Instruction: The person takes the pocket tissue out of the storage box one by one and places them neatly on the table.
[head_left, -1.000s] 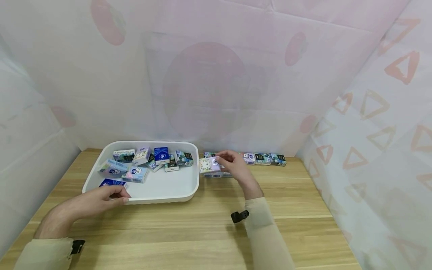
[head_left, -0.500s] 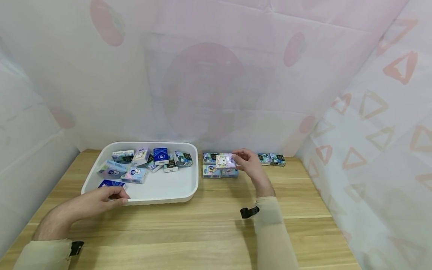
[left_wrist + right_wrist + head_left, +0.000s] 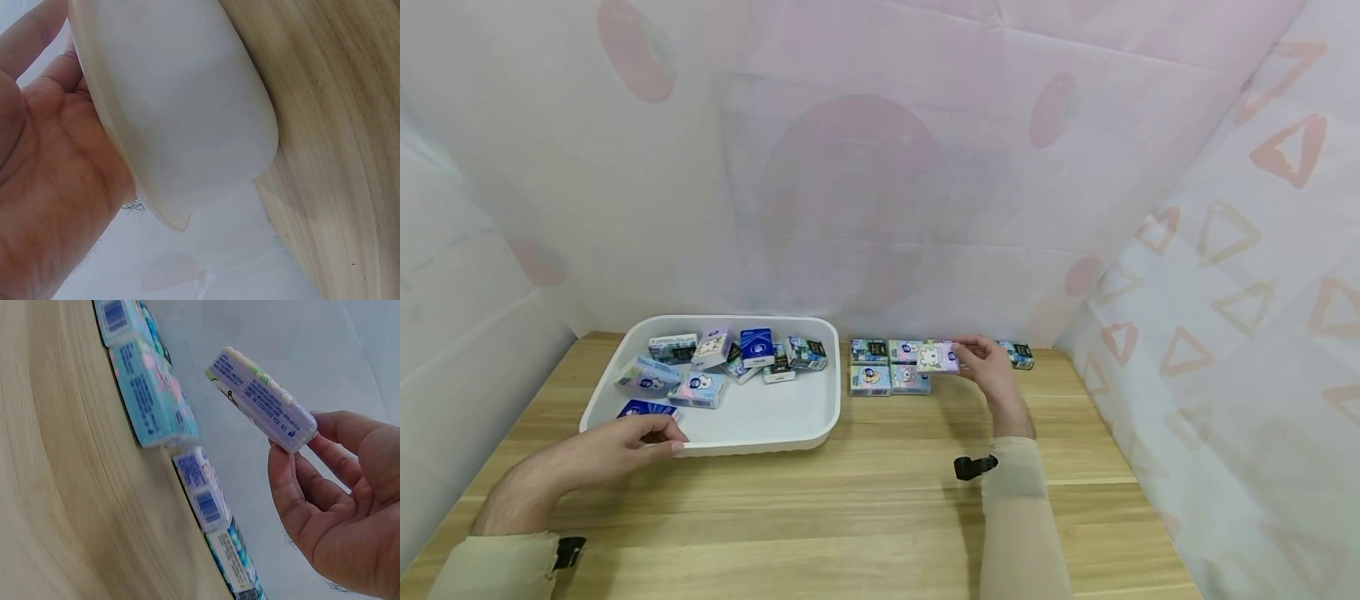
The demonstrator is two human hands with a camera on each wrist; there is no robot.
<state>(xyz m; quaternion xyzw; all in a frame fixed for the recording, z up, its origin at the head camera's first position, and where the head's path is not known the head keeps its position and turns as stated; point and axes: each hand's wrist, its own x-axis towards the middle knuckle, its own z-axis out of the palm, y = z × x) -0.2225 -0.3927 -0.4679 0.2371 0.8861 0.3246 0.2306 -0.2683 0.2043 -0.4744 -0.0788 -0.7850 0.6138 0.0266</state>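
My right hand (image 3: 992, 371) pinches a lilac-and-white pocket tissue pack (image 3: 937, 357) by its right end, above the row of packs by the back wall. In the right wrist view that tissue pack (image 3: 262, 400) hangs tilted, apart from the packs on the table. My left hand (image 3: 613, 454) grips the near rim of a white tray (image 3: 760, 446) at its left part. In the left wrist view the fingers go over the tray's rim (image 3: 103, 106), their tips hidden. Several tissue packs, blue, lilac and dark green, lie jumbled inside the tray.
Right of the tray, light blue packs (image 3: 870, 381) lie in front of a back row with a dark patterned pack (image 3: 868, 351) and another dark pack (image 3: 1019, 355) at its right end. Patterned cloth walls (image 3: 850, 208) stand around the wooden table (image 3: 820, 517).
My right hand has carried the lilac tissue pack rightward from beside the tray, along the row, uncovering the packs at the row's left. The left hand has stayed on the tray's rim.
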